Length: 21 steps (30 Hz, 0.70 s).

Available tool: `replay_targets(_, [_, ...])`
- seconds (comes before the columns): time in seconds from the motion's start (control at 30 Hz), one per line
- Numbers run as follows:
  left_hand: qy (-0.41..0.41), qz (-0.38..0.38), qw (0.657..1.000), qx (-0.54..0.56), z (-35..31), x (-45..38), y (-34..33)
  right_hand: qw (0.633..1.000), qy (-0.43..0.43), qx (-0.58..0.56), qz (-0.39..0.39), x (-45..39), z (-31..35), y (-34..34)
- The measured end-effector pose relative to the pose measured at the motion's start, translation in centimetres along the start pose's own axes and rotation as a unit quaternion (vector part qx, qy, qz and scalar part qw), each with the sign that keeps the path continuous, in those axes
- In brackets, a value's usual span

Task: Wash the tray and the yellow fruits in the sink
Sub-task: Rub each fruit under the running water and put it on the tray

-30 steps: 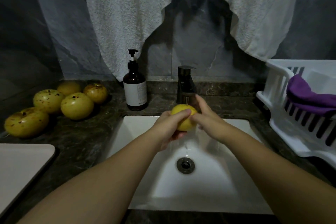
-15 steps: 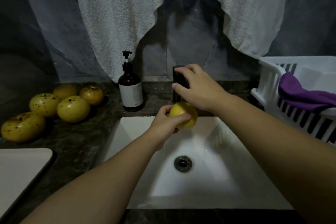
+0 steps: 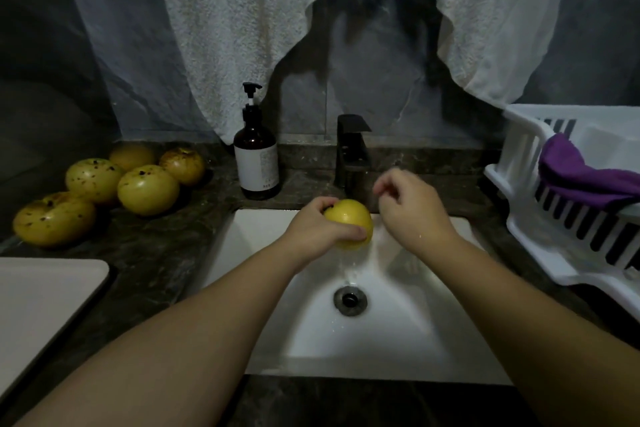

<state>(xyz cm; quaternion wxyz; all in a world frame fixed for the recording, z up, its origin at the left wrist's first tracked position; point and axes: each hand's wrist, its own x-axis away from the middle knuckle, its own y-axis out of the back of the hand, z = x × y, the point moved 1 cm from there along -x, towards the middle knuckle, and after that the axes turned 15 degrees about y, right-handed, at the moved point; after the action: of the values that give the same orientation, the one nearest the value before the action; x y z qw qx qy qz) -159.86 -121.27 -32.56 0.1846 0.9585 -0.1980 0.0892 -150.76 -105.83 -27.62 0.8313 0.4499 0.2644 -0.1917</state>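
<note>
L hand grips yellow fruit over sink | R hand loosely curled, empty

A smooth yellow round fruit is showing bright above the white rectangular ceramic sink. Left of the sink, five yellow fruits speckled with brown spots are lying on dark marbled stone counter. Right of it, a purple cloth is draping a white slotted plastic rack.

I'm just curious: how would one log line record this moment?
left hand: grips yellow fruit | right hand: empty | over sink
</note>
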Motion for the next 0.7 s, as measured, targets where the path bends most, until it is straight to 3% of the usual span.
replay_targets(0.07, [-0.009,-0.008,0.998,-0.054,0.2,0.0,0.1,0.99,-0.078,-0.066,0.093,1.2,-1.0,-1.5])
replay_targets(0.13, [-0.027,-0.006,0.994,-0.108,0.2,0.1,0.1,0.948,-0.191,-0.202,0.154,1.7,-1.3,-2.1])
replay_targets(0.23, [-0.065,-0.005,0.981,-0.182,0.0,0.6,-0.3,0.894,-0.268,-0.312,0.178,2.1,-1.6,-2.4])
replay_targets(0.4, [-0.103,0.01,0.977,-0.185,0.0,0.9,-1.2,0.877,-0.31,-0.333,0.152,2.9,-2.3,-4.3])
replay_targets(0.5, [-0.097,0.088,0.981,-0.141,0.4,0.9,-0.7,0.891,-0.298,-0.32,0.122,2.8,-2.3,-4.1])
replay_targets(0.57, [-0.069,0.141,0.985,-0.064,0.5,1.1,-0.2,0.92,-0.279,-0.259,0.094,2.6,-2.4,-3.6])
replay_targets(0.7, [0.007,0.095,0.99,0.102,0.1,1.1,0.6,0.965,-0.204,-0.165,0.001,2.0,-3.1,-2.3])
